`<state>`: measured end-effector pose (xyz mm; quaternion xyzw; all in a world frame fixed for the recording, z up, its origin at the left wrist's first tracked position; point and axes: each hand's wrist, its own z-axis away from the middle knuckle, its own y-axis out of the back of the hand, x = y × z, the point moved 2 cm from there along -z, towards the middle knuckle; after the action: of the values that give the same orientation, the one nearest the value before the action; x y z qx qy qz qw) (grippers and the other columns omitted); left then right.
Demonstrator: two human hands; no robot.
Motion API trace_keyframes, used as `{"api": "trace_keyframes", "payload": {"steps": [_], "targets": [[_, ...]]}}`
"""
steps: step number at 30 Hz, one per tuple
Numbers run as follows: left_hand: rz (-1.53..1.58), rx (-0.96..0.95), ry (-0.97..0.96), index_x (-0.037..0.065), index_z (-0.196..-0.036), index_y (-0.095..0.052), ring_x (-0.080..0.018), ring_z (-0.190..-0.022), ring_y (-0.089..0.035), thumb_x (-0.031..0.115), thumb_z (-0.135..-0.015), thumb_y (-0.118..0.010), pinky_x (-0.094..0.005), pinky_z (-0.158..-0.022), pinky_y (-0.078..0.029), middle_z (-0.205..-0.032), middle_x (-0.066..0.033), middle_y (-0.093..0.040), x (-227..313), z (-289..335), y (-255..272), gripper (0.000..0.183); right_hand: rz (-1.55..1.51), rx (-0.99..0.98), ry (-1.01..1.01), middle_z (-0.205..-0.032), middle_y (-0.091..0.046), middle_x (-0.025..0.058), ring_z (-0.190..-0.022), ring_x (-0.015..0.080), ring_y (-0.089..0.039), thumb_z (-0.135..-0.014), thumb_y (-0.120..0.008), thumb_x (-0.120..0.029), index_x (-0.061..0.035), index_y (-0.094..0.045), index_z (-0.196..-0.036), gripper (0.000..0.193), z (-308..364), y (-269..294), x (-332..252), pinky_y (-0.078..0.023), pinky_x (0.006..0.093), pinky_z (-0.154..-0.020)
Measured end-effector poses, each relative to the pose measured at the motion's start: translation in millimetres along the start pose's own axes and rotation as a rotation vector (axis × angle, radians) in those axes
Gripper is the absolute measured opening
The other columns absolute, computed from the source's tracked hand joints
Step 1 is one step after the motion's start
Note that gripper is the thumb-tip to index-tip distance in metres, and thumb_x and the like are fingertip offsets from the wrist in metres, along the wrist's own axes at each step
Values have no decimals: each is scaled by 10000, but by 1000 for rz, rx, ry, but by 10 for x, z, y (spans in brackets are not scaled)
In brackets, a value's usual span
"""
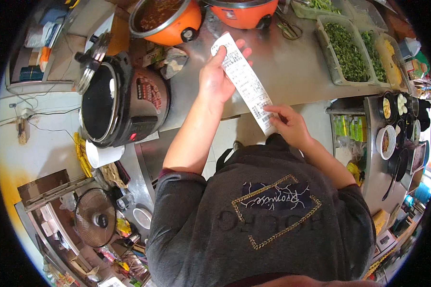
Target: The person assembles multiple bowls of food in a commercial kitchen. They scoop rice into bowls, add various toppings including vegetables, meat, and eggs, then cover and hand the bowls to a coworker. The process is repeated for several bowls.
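Observation:
A long white printed receipt [246,81] stretches slantwise between my two hands, above the edge of the steel counter. My left hand [218,71] grips its upper part, thumb on the printed face and fingertips showing behind the far edge. At the lower end, my right hand [292,125] is closed with finger and thumb on the paper's right edge. Just past my left hand lie a crumpled bag [174,61] and two orange electric cookers, one [175,24] holding dark brown food and the other [244,13] beside it.
A large dark pressure cooker [146,100] stands open at the left. Clear tubs of chopped greens [345,52] and yellow food [390,62] line the counter's right end. Several bowls, one white [386,142], fill the right-hand worktop. A fan [96,217] stands lower left.

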<state>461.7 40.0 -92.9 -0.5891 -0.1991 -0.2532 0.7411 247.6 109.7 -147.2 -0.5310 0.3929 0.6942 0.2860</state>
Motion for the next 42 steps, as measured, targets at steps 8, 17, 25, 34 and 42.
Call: {"api": "trace_keyframes", "payload": {"steps": [8,17,25,34,42], "targets": [[23,70,-30,150,-1349,-412,-223,-912,-596,237,-999,-385,-439,-881,-478,-1114,-76,-595,-362,-605,-48,362,-57,-104,15,-1023,-589,93,-849,178,-543,-863,-558,-23,-131,-592,-1233,386,-229,612,200,-448,275,-777],[-495,529,-97,94,-1436,-293,-235,-1177,-468,247,-956,-501,-375,-980,-387,-1311,-115,-475,-837,-808,575,546,138,-63,-36,-1182,-580,116,-954,258,-583,-873,-564,-98,-154,-534,-1290,422,-680,528,971,-473,343,-828],[-1717,102,-275,49,-1320,-468,-314,-1245,-437,222,-855,-631,-408,-1054,-337,-1336,-177,-470,-1492,-897,1160,522,561,49,-224,-1203,-502,115,-1040,299,-575,-843,-622,-266,-201,-525,-1287,460,-818,379,1353,-488,388,-885],[-2265,-219,-459,36,-1294,-503,-342,-1255,-438,397,-817,-633,-455,-1097,-271,-1342,-170,-494,-1679,-1299,1062,612,266,485,-283,-1228,-469,121,-1101,290,-538,-838,-636,-271,-169,-592,-1178,358,1219,984,1060,-469,383,-929],[-1863,-230,-710,56,-1303,-481,-365,-1222,-428,209,-813,-687,-458,-1052,-305,-1313,-179,-489,-2018,-460,596,553,965,1783,-702,-1110,-565,163,-1172,308,-445,-772,-716,-276,-61,-617,-1096,401,4649,2482,1386,-366,459,-958]]}}
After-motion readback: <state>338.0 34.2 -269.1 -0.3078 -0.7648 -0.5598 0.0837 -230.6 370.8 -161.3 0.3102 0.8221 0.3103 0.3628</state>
